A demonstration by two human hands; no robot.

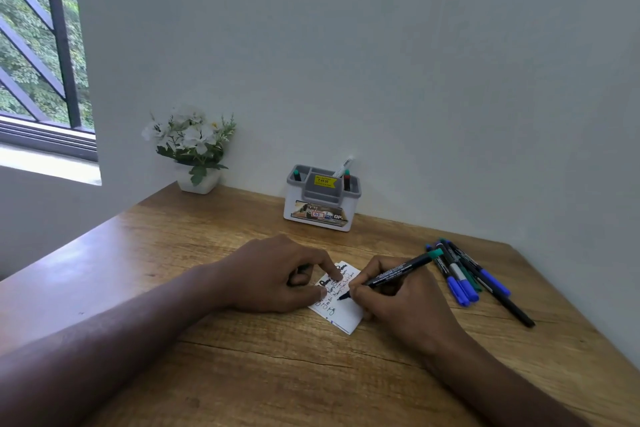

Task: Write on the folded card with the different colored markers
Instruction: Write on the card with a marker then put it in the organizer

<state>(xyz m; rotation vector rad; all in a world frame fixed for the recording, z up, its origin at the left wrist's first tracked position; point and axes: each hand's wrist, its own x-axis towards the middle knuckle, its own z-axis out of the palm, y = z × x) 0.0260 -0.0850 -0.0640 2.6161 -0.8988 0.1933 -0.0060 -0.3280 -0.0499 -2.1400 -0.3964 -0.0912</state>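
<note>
The folded card (341, 302) is lying flat on the wooden tabletop (277, 374) at the centre of the frame, already carrying several lines of handwriting. The left hand (277, 276) is pressing down on the card's left edge, its forefinger bent onto the upper part and the other fingers curled. The right hand (398, 302) is gripping a black marker with a teal end (398, 276), its tip touching the card's middle. Right of centre, a loose bunch of markers (467, 274) with blue and green caps is lying on the tabletop. Against the wall in the upper middle, a white pen holder (322, 199) is holding a few pens, and a white flower pot (194, 149) is sitting to its left.
</note>
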